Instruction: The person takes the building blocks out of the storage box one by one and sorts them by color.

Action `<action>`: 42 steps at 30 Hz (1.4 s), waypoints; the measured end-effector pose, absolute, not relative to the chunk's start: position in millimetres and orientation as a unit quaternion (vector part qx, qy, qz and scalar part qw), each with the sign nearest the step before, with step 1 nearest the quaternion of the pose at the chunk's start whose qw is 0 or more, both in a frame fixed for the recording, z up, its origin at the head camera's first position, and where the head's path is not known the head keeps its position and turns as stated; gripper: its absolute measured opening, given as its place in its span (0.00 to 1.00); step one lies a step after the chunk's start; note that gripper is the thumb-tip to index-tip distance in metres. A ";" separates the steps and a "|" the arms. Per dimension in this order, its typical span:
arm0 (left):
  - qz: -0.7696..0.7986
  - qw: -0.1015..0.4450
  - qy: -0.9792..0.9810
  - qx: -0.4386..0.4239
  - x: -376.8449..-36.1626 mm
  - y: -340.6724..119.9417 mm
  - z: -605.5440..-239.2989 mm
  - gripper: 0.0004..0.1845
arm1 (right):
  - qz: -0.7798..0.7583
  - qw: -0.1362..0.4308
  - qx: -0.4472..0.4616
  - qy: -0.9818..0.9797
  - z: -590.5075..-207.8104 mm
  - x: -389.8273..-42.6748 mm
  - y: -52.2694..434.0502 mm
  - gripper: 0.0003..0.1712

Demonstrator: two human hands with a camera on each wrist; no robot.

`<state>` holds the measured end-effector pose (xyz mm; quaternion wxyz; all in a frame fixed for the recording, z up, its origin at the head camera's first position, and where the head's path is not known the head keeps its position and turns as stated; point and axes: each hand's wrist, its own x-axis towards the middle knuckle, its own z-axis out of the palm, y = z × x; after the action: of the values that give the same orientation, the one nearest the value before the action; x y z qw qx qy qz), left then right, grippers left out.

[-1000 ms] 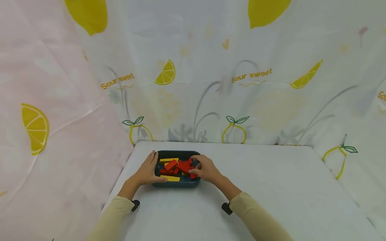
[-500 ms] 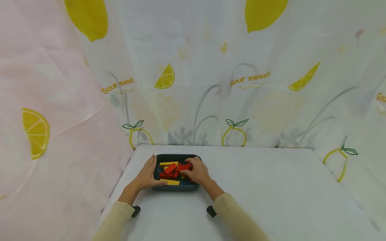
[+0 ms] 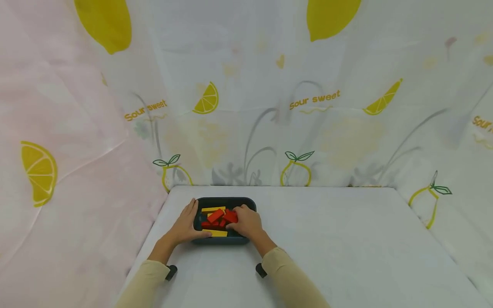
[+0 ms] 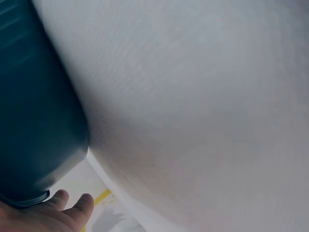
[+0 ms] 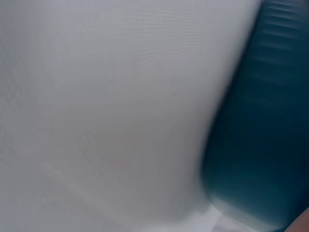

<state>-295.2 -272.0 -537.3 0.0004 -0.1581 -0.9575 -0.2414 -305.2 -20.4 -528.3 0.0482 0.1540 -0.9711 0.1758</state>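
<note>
A dark teal tray (image 3: pixel 225 241) with rounded corners holds red blocks (image 3: pixel 215 216) and yellow blocks (image 3: pixel 215 233). My left hand (image 3: pixel 185 226) rests along the tray's left end, fingers straight, thumb reaching over the front rim beside a yellow block. Inside the right half, my right hand (image 3: pixel 248 223) curls thumb and fingers round red blocks (image 3: pixel 230 216), partly hiding them. In the left wrist view, fingertips of the left hand (image 4: pixel 46 218) extend past the tray (image 4: pixel 38 111). The right wrist view shows the tray's outer wall (image 5: pixel 260 121) and a sliver of the right hand (image 5: pixel 301 223).
The tray stands on a white-covered table (image 3: pixel 346 239), near its back left corner. A lemon-printed curtain (image 3: pixel 246 128) rises behind the table, with a pinkish one (image 3: pixel 77 171) along the left. Black wrist cameras (image 3: pixel 171 272) sit below both hands.
My right hand has moved left from the tray's right rim into the tray, bringing red blocks closer to the others. The left hand keeps its place on the tray. The head view has shifted slightly.
</note>
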 end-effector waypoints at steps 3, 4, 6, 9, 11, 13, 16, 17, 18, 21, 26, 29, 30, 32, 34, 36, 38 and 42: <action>-0.248 0.002 -0.956 -0.156 -297.7 -270.3 -538.1 0.71 | 0.173 0.058 0.156 -0.971 -528.4 -306.0 -18.5 0.31; -0.248 0.001 -0.956 -0.156 -298.3 -270.2 -538.5 0.71 | 0.172 0.061 0.157 -0.971 -528.5 -306.2 -18.0 0.30; -0.252 -0.002 -0.955 -0.154 -298.6 -269.9 -538.7 0.71 | 0.171 0.063 0.160 -0.970 -528.2 -305.9 -16.6 0.27; -0.256 -0.008 -0.955 -0.151 -298.2 -270.8 -539.7 0.71 | 0.181 0.063 0.164 -0.968 -527.7 -304.8 -15.6 0.24; -0.260 -0.007 -0.954 -0.149 -298.2 -271.9 -540.4 0.72 | 0.193 0.066 0.164 -0.965 -527.4 -304.5 -15.4 0.23; -0.263 0.000 -0.953 -0.149 -299.3 -273.0 -540.5 0.72 | 0.206 0.069 0.164 -0.962 -525.4 -304.8 -15.6 0.22; -0.262 0.012 -0.953 -0.151 -301.9 -273.5 -539.3 0.71 | 0.212 0.077 0.164 -0.960 -522.2 -306.7 -15.7 0.22; -0.263 0.012 -0.953 -0.151 -302.4 -273.1 -538.9 0.71 | 0.213 0.078 0.164 -0.960 -521.4 -307.0 -15.6 0.22; -0.263 0.013 -0.953 -0.151 -302.8 -272.8 -538.8 0.71 | 0.214 0.078 0.163 -0.960 -521.2 -306.9 -15.6 0.22; -0.262 0.009 -0.953 -0.150 -301.4 -271.8 -539.1 0.71 | 0.213 0.077 0.162 -0.960 -523.6 -305.1 -15.7 0.21; -0.259 -0.002 -0.956 -0.137 -297.0 -271.0 -544.1 0.72 | 0.195 0.080 0.174 -0.962 -532.1 -299.4 -17.3 0.22; -0.258 -0.005 -0.956 -0.138 -295.3 -271.1 -546.6 0.72 | 0.186 0.084 0.184 -0.962 -535.9 -296.2 -18.3 0.22; -0.258 -0.006 -0.956 -0.139 -294.9 -271.3 -546.8 0.72 | 0.186 0.086 0.188 -0.961 -536.7 -295.5 -18.4 0.22; -0.261 -0.011 -0.955 -0.141 -295.1 -271.5 -546.9 0.73 | 0.192 0.091 0.196 -0.957 -537.3 -294.8 -17.8 0.22; -0.258 -0.015 -0.955 -0.142 -296.1 -271.6 -545.9 0.73 | 0.201 0.099 0.205 -0.953 -537.5 -295.5 -16.7 0.22; -0.255 -0.018 -0.956 -0.146 -298.0 -271.6 -543.9 0.73 | 0.210 0.111 0.211 -0.948 -536.6 -297.3 -15.1 0.22; -0.248 -0.023 -0.957 -0.150 -297.7 -271.2 -543.2 0.72 | 0.225 0.119 0.212 -0.943 -537.4 -296.9 -13.4 0.22; -0.237 -0.028 -0.960 -0.148 -295.5 -272.7 -540.5 0.70 | 0.251 0.127 0.224 -0.933 -536.8 -296.5 -12.6 0.23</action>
<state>-295.5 -272.7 -540.5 -0.0282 -0.1476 -0.9598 -0.2372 -296.5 -12.6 -536.8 0.1271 0.2235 -0.9332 0.2511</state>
